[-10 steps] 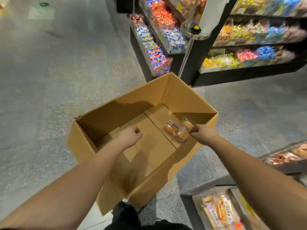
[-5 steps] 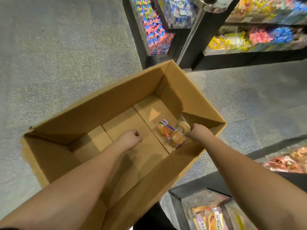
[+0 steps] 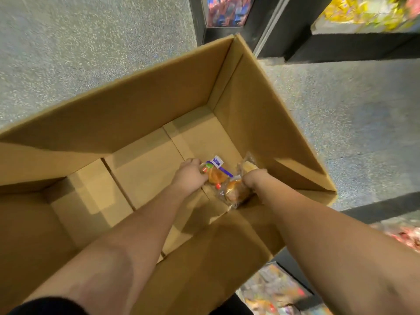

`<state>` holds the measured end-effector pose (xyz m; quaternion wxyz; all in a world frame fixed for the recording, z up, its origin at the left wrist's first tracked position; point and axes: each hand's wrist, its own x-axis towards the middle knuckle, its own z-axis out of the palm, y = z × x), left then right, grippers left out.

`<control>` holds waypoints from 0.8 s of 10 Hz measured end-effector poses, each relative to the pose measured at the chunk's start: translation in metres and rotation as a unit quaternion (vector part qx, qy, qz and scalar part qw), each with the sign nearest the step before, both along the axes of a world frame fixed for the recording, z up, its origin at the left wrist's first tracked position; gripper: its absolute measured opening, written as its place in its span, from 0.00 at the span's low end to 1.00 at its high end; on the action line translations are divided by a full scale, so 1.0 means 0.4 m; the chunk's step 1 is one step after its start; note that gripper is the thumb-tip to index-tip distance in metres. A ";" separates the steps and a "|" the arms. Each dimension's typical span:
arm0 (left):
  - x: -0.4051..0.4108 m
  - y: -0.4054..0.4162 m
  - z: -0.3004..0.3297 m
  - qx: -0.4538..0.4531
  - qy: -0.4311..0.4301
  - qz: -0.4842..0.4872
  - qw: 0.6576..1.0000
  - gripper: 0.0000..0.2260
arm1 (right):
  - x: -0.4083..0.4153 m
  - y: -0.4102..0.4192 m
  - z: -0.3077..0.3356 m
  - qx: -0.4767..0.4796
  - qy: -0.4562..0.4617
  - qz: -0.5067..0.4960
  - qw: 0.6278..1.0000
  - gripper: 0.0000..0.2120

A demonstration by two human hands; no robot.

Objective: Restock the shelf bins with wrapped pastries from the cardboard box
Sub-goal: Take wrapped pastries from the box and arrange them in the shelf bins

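Note:
A large open cardboard box (image 3: 159, 94) stands on the floor below me, nearly bare inside. Three wrapped pastries lie on its bottom near the right wall. My left hand (image 3: 189, 176) is closed on the left pastry (image 3: 217, 172), the one with a purple and white label. My right hand (image 3: 254, 179) grips the clear wrappers of the other two: a round brown pastry (image 3: 235, 192) below it and a paler one (image 3: 247, 165) above it. Both forearms reach down into the box.
Black shelf units with clear bins of coloured wrapped sweets (image 3: 227, 11) stand beyond the box, with yellow packets (image 3: 363, 12) at top right. Lower bins of packets (image 3: 272, 294) sit at bottom right. Speckled grey floor (image 3: 79, 42) surrounds the box.
My left hand moved right across the box bottom and closed on the labelled pastry. The camera came closer to the box. My right hand stayed on the wrappers.

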<state>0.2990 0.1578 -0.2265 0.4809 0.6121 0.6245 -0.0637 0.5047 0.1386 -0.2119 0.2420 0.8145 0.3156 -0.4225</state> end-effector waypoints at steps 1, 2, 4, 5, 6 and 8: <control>0.028 0.015 -0.047 -0.006 -0.010 0.002 1.000 0.25 | -0.028 0.015 -0.003 -0.038 -0.041 -0.044 0.997 0.38; 0.044 0.026 -0.078 -0.024 0.000 0.007 1.000 0.24 | -0.031 0.024 -0.026 -0.061 -0.014 -0.030 0.998 0.33; 0.016 0.028 -0.120 -0.108 -0.015 0.085 0.990 0.25 | -0.060 0.019 -0.034 -0.061 0.054 0.003 0.997 0.23; -0.025 0.018 -0.132 -0.156 -0.052 0.150 0.975 0.19 | -0.092 0.032 -0.046 -0.007 0.082 -0.043 0.996 0.20; -0.082 0.007 -0.131 -0.192 -0.103 0.235 0.947 0.19 | -0.138 0.046 -0.037 0.043 0.084 -0.051 0.994 0.18; -0.194 -0.026 -0.117 -0.226 -0.153 0.290 0.917 0.09 | -0.193 0.065 -0.061 0.106 0.097 -0.062 0.988 0.26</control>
